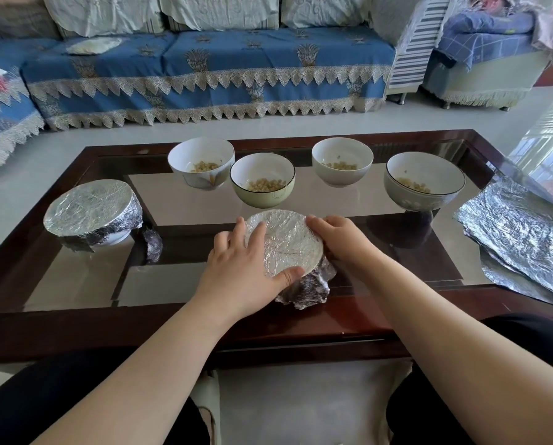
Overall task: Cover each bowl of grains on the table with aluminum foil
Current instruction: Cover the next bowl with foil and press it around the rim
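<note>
A foil-covered bowl (288,242) stands at the near middle of the glass table (60,284). My left hand (246,268) lies on its left side, thumb pressing the foil top near the front rim. My right hand (339,236) cups the bowl's right rim, fingers curled over the foil edge. A loose foil flap (307,290) sticks out below the front. Another foil-covered bowl (92,211) sits at the left. Several uncovered bowls of grains stand behind: white (201,162), green (262,179), white (342,160), grey-blue (424,181).
A pile of foil sheets (522,239) lies on the table's right end. A small crumpled foil scrap (153,244) sits beside the left covered bowl. A blue-covered sofa (204,65) stands beyond the table. My knees are under the near edge.
</note>
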The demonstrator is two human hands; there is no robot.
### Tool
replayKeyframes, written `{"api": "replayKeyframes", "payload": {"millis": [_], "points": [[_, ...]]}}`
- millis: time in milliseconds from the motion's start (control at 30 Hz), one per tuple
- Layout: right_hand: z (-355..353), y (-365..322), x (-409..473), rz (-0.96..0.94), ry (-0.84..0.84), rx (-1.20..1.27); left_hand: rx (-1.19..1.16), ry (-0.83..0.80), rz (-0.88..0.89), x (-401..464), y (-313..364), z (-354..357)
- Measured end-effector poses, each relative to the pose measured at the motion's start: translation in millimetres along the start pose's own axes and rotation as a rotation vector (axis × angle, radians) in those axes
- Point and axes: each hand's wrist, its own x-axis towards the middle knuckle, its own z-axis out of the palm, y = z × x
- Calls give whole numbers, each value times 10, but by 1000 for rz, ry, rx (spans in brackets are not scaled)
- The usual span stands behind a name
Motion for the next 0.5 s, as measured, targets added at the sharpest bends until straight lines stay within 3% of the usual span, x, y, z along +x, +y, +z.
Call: {"api": "replayKeyframes", "payload": {"millis": [233,367,500], "points": [[2,1,41,-54,-90,-105,82,115,52,53,-165,-52],[-4,5,18,-8,-109,-67,-54,20,205,173,-155,17],[16,14,1,2,-87,-50,-71,-17,198,213,-131,132]]}}
